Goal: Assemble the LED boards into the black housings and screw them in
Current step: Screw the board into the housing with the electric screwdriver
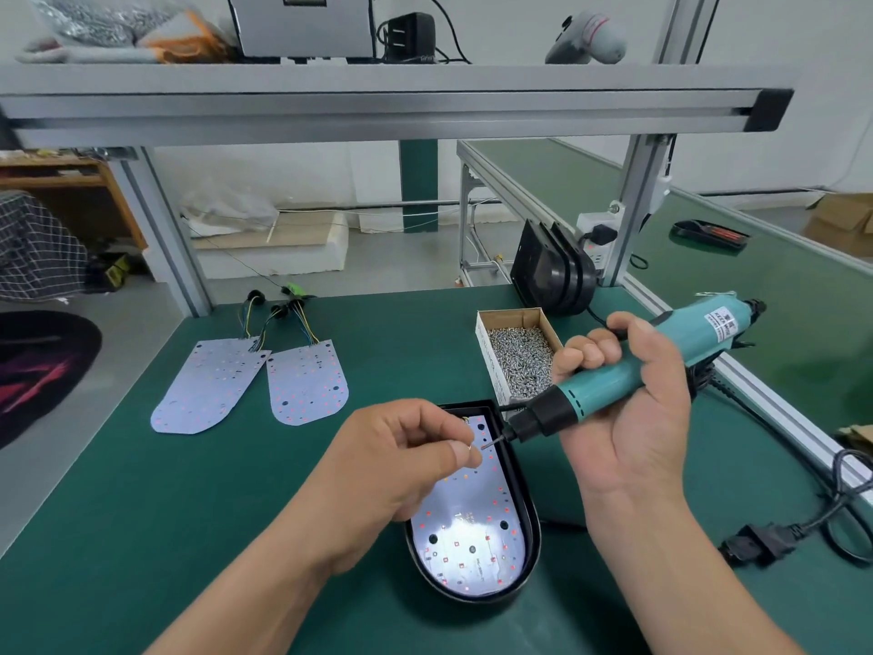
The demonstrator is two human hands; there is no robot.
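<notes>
Hard to make out at the far left of the tabletop (141, 536): where the wire bundles (278, 319) of the two loose LED boards (208, 385) (307, 382) end, tangled near the far edge. Both boards flat, side by side, edges touching.

Hidden under the left grip (404, 460): the upper left part of the mounted LED board (467, 536), seated in the black housing (533, 536) near the middle of the tabletop, toward the near edge. Barely visible: a small screw (470, 447), only a glint. Cut off at the bottom of the view: both forearms. Partly hidden behind the right grip (637, 418): the middle of the electric screwdriver (694, 335).

Left grip closed, thumb and forefinger pinching the screw above the board's upper end, other fingers curled. Bit (496, 439) pointing left and down, its tip just beside the pinched screw; contact impossible to tell.

Right grip wrapped around the teal body of the screwdriver, fingers curled over it, tool tilted, held above the housing's far right corner.

Beyond the housing, an open cardboard box (489, 366) of loose screws (522, 359). Behind it at the far edge, upright spare housings (552, 271), count unclear. Near the right edge, a black plug (760, 541) on its cord.
</notes>
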